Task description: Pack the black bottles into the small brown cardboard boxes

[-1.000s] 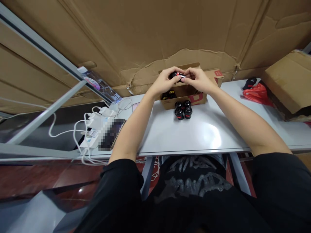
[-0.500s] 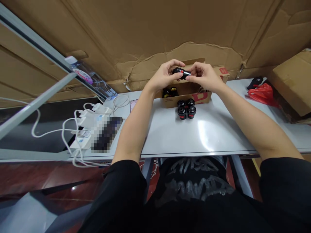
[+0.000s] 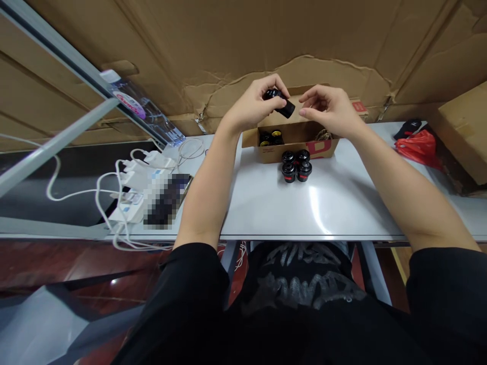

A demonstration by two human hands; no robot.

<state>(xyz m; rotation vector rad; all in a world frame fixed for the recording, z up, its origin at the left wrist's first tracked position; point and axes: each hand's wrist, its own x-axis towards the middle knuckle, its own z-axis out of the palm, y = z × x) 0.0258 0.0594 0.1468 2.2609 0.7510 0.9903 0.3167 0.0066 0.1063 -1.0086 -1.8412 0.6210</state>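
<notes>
The left hand (image 3: 259, 104) grips a black cylinder (image 3: 288, 108) between thumb and fingers, raised near the open box (image 3: 274, 154). The cylinder's long axis runs roughly from 10 to 4 o'clock, its bare end protruding toward 4. The right hand (image 3: 335, 109) sits at 3 o'clock from that end, close but apart, fingers curled, thumb and forefinger narrowly parted with nothing visible between. Four jars (image 3: 296, 166) stand toward 5 o'clock.
</notes>
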